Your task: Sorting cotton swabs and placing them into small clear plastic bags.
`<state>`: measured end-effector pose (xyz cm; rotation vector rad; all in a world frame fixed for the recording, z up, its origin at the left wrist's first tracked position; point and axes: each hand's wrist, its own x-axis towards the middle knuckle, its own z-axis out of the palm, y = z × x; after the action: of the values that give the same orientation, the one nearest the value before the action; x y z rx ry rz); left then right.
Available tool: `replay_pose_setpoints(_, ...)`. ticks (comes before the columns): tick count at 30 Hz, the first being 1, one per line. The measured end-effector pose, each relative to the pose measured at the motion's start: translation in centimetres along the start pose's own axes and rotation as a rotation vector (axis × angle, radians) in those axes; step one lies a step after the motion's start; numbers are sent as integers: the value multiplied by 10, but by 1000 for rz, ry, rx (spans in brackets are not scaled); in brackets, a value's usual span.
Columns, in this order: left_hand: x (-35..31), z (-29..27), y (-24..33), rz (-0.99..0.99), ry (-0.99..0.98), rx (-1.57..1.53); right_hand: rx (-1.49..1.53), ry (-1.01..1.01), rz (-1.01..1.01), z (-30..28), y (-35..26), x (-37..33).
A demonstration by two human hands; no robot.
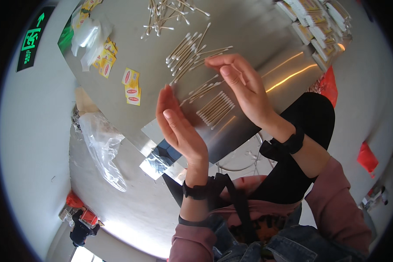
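Observation:
Both hands are held over a shiny metal table [131, 48], on either side of several cotton swabs. My left hand [179, 126] is open, its fingers stretched up and thumb apart, with the fingertips by the lower end of a loose swab pile [183, 54]. Opposite it, my right hand [249, 91] is open too, fingers extended and slightly curved, fingertips close to the pile's right side; whether they touch it I cannot tell. Between the palms lie a few loose swabs [201, 91]. Nearer to me is a neat side-by-side row of swabs [215, 110].
More swabs [166, 17] are scattered at the far edge. Yellow printed cards [132, 87] and a clear plastic bag [89, 39] lie at left. Packed swab bundles [318, 26] are stacked far right. Clear plastic [102, 144] hangs beside the table; another person [79, 229] is in the background.

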<state>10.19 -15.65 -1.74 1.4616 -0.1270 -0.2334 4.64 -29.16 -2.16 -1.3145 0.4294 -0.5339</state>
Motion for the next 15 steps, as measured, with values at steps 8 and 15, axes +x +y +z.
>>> replay_pose_setpoints(8, 1, 9, 4, -40, -17, -181, 35, -87, 7, 12, -2, 1)
replay_pose_setpoints(15, 16, -12, 19, 205, -268, 791, 65, -41, -27, -11, 0, 4)
